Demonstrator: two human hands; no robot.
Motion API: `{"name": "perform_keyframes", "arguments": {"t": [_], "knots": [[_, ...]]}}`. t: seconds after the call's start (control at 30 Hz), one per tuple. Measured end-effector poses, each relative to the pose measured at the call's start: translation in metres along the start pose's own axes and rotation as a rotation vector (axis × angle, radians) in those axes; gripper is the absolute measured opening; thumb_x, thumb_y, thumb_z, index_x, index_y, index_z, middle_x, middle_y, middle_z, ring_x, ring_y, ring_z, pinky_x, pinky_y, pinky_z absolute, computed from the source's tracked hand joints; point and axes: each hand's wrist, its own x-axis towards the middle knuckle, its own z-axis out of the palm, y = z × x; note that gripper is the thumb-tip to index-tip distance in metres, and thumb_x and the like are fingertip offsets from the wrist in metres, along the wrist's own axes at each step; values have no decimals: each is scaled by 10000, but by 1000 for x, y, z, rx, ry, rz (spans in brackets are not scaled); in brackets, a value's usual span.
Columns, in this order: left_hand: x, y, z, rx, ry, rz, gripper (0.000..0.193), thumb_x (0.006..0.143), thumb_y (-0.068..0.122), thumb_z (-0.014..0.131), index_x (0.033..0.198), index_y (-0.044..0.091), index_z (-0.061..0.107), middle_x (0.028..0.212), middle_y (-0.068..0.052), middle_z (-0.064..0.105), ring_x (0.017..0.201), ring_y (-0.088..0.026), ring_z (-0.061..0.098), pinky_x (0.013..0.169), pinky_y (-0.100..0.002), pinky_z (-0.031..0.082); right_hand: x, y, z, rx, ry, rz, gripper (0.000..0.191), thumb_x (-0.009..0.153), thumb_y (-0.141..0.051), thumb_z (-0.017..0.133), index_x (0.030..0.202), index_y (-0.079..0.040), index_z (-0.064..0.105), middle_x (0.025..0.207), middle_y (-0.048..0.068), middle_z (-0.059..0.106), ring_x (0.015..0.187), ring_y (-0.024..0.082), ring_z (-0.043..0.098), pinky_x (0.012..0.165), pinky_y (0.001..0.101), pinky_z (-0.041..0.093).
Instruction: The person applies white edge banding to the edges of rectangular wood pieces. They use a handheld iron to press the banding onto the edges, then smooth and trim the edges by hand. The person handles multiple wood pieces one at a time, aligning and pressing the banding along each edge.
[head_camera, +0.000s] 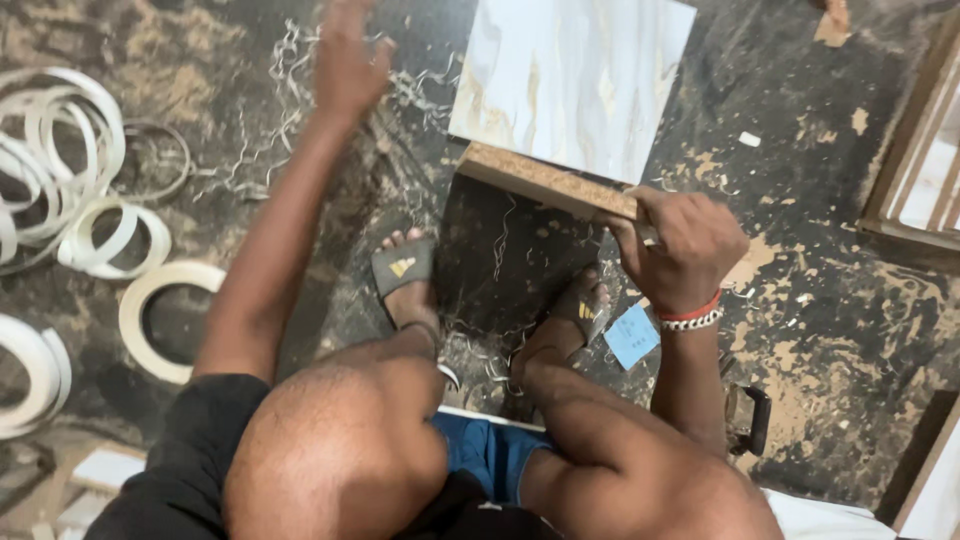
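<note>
- Square chipboard panel with a glossy white-and-gold marble-look face (575, 80) lies on the dark, dusty floor (800, 330) right in front of the seated person, raw brown edge turned toward them.
- Right hand (680, 240) sits at the panel's near right corner, fist closed around a small tool; only a sliver of it pokes out, so can't really tell what kind it is. Knuckles touch the raw edge.
- Left hand (350, 55) is well off to the panel's left, up in the air, fingers loose and spread, gripping nothing. It's blurry.
- So the two hands are far apart, with the panel's left edge between them.
- Both feet in black sandals (405, 270) are planted just below the panel's near edge.
- Curly thin shavings (270, 140) are scattered across the floor around the left hand.
- Coils of white edge-banding strip (60, 170) are piled at far left.
- A small light-blue paper scrap (632, 337) lies beside the right wrist.
</note>
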Motion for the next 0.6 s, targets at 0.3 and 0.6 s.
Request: {"name": "perform_keyframes", "arguments": {"t": [0.3, 0.6], "knots": [[-188, 65, -18, -192, -269, 19, 475, 780, 46, 654, 1252, 70, 604, 1146, -179, 658, 1071, -403, 641, 915, -520, 498, 2, -3, 8, 65, -18, -29, 245, 999, -375, 821, 1015, -149, 728, 826, 18, 663, 732, 168, 622, 651, 289, 457], [-160, 30, -33, 167, 56, -414, 391, 898, 261, 715, 1236, 88, 625, 1241, -193, 618, 1122, -388, 628, 935, -490, 516, 2, -23, 15, -127, -135, -123, 218, 1009, -314, 817, 1060, -147, 685, 920, -16, 688, 817, 140, 648, 754, 283, 436]]}}
